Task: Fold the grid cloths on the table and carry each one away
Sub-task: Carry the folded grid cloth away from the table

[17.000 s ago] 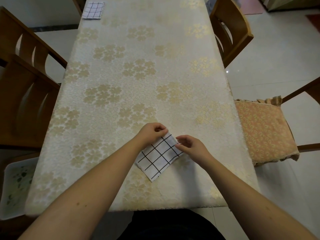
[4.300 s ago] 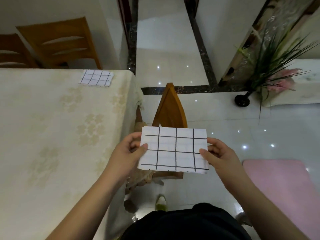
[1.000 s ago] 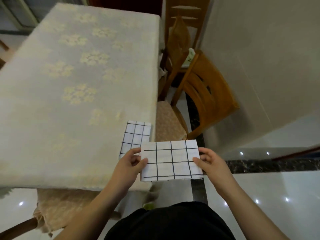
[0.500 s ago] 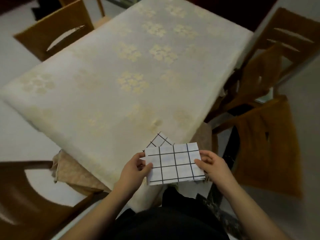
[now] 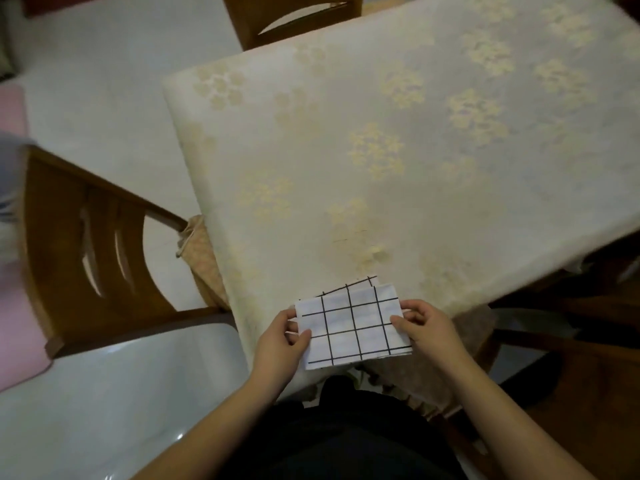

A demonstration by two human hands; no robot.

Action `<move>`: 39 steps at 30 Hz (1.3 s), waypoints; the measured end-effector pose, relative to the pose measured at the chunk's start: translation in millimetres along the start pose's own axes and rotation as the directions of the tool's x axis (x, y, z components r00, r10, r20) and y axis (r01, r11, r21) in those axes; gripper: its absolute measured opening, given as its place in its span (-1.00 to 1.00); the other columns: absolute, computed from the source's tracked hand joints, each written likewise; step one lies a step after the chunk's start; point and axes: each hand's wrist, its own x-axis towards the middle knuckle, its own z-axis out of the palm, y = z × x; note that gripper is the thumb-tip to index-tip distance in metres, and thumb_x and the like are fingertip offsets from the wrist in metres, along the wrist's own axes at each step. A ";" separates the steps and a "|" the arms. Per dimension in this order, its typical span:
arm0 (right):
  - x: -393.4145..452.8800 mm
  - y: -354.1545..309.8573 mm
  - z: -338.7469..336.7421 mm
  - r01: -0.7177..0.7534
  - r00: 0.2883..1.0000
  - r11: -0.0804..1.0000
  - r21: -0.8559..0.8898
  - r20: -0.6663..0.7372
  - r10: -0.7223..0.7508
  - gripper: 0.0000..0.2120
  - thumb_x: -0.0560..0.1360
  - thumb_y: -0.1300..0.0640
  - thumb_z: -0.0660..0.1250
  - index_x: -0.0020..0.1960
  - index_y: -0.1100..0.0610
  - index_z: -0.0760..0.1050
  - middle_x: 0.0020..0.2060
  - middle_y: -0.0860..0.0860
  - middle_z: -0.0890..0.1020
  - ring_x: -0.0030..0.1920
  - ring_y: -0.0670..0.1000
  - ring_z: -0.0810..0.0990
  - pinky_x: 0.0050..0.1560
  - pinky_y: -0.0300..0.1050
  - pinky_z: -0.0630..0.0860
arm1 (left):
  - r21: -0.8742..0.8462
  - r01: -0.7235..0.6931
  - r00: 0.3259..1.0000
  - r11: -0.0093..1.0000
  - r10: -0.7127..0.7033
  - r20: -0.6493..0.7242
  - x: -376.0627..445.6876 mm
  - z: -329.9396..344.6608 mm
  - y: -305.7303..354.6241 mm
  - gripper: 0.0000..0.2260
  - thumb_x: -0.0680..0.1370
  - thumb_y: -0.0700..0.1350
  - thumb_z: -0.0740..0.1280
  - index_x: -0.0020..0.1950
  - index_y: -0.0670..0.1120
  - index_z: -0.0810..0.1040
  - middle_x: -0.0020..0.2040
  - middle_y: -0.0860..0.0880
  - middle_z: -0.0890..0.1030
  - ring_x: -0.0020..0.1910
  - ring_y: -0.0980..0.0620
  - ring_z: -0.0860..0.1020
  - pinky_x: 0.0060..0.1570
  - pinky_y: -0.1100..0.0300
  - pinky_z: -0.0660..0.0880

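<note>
Folded cloth held over the near corner of the table

While both hands hold it, the folded cloth (image 5: 353, 327) sits flat in the air over the near corner of the table (image 5: 381, 140). It is white with black lines that make squares. The left hand (image 5: 282, 341) pinches the left edge, with the thumb on top and the fingers curled under. The right hand (image 5: 427, 329) pinches the right edge the same way.

Just behind the held cloth, a second cloth (image 5: 360, 285) peeks out. It has the same black lines and lies on the table at the near edge. Only a thin strip of it shows, so I cannot tell if the two cloths touch.

The table has a pale cover with yellow flower shapes on it. A brown wooden chair (image 5: 93, 251) stands to the left of the table, and its cushion (image 5: 202, 261) tucks under the table edge. Another chair (image 5: 294, 19) stands at the far side. On the right it is dark, and more brown wood shows there. The floor (image 5: 104, 81) is white and shiny
</note>
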 end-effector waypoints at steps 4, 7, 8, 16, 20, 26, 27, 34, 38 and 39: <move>19.2 -2.7 4.9 0.059 0.998 0.992 -0.116 0.008 -0.058 -0.87 0.48 0.23 0.45 0.00 0.16 0.55 -0.21 0.08 0.63 -0.23 0.00 0.58 -0.31 -0.40 0.48 | -0.047 0.072 0.996 0.996 -0.074 -0.046 1.9 7.8 -7.3 -0.73 0.52 -0.18 0.40 0.19 0.02 0.51 -0.19 0.10 0.61 -0.30 0.12 0.58 -0.18 0.19 0.55; 31.2 -2.7 6.2 0.079 0.997 0.979 -0.191 0.011 -0.078 -0.87 0.47 0.19 0.45 -0.01 0.11 0.54 -0.16 0.01 0.64 -0.15 -0.02 0.61 -0.19 -0.32 0.53 | -0.066 0.089 0.992 0.994 -0.094 -0.081 4.0 13.6 -9.9 -0.74 0.53 -0.18 0.38 0.19 0.01 0.50 -0.20 0.12 0.58 -0.28 0.17 0.55 -0.23 0.30 0.45; 34.8 -2.3 6.2 0.084 0.996 0.972 -0.219 0.013 -0.084 -0.87 0.47 0.17 0.46 -0.01 0.09 0.55 -0.15 -0.01 0.64 -0.13 -0.02 0.62 -0.12 -0.22 0.55 | -0.067 0.093 0.991 0.993 -0.099 -0.087 4.2 15.0 -10.4 -0.75 0.54 -0.18 0.37 0.19 0.01 0.50 -0.19 0.11 0.58 -0.26 0.17 0.55 -0.23 0.33 0.44; 46.9 -2.6 12.3 0.117 0.992 0.912 -0.392 0.004 -0.125 -0.88 0.48 0.10 0.44 -0.02 0.03 0.53 -0.18 -0.11 0.61 -0.14 -0.09 0.59 -0.16 -0.22 0.48 | -0.038 0.146 0.978 0.989 -0.150 -0.145 5.3 20.8 -13.8 -0.75 0.56 -0.15 0.34 0.22 0.03 0.48 -0.15 0.05 0.59 -0.23 0.17 0.53 -0.31 0.43 0.35; 49.3 1.2 14.7 0.108 0.993 0.896 -0.431 -0.005 -0.121 -0.86 0.48 0.09 0.44 0.01 0.04 0.52 -0.20 -0.13 0.58 -0.17 -0.14 0.55 -0.14 -0.23 0.47 | -0.017 0.123 0.980 0.992 -0.124 -0.157 8.2 22.9 -16.5 -0.72 0.56 -0.15 0.33 0.27 0.01 0.46 -0.15 0.04 0.58 -0.22 0.13 0.53 -0.29 0.37 0.40; 50.8 8.8 17.7 0.091 0.993 0.911 -0.402 -0.027 -0.112 -0.78 0.49 0.03 0.43 0.10 0.06 0.53 -0.13 -0.09 0.61 -0.13 -0.11 0.56 -0.08 -0.19 0.49 | 0.005 0.077 0.978 0.997 -0.075 -0.193 7.6 22.5 -17.3 -0.54 0.53 -0.08 0.38 0.40 0.01 0.35 -0.10 0.03 0.52 -0.19 0.12 0.51 -0.21 0.34 0.44; 49.1 8.8 18.2 0.086 0.992 0.916 -0.392 -0.056 -0.117 -0.75 0.50 0.01 0.41 0.14 0.06 0.52 -0.08 -0.06 0.61 -0.10 -0.08 0.55 -0.06 -0.17 0.49 | 0.040 0.067 0.972 0.997 -0.056 -0.228 7.2 22.5 -18.6 -0.51 0.52 -0.03 0.40 0.41 0.01 0.33 -0.02 0.03 0.49 -0.12 0.10 0.49 -0.11 0.30 0.45; 32.7 6.4 44.7 0.438 0.832 0.646 -0.625 0.010 -0.555 -0.60 0.63 -0.03 0.07 0.37 0.10 0.41 0.27 0.01 0.50 0.29 0.01 0.42 0.32 -0.11 0.28 | 0.661 -0.458 0.774 0.595 0.633 -0.033 10.2 42.6 -25.4 -0.53 0.55 0.08 0.21 0.42 -0.06 0.35 0.33 -0.12 0.46 0.32 -0.06 0.39 0.27 -0.03 0.42; 45.2 17.7 71.7 0.496 0.776 0.296 -0.816 0.263 -0.574 -0.46 0.67 -0.02 -0.20 0.45 0.18 0.34 0.43 0.09 0.42 0.46 0.05 0.25 0.48 -0.07 0.05 | 0.745 -0.521 0.767 0.417 0.612 0.194 29.1 62.2 -32.4 -0.45 0.64 0.07 0.07 0.56 -0.19 0.17 0.56 -0.14 0.21 0.55 -0.05 0.12 0.50 0.03 0.05; 49.8 21.8 75.0 0.488 0.786 0.264 -0.832 0.286 -0.548 -0.44 0.67 -0.01 -0.25 0.47 0.19 0.31 0.45 0.10 0.38 0.49 0.05 0.18 0.49 -0.04 0.00 | 0.753 -0.503 0.792 0.425 0.576 0.204 31.8 63.9 -33.0 -0.44 0.64 0.09 0.05 0.56 -0.19 0.14 0.57 -0.14 0.17 0.56 -0.04 0.10 0.49 0.04 0.02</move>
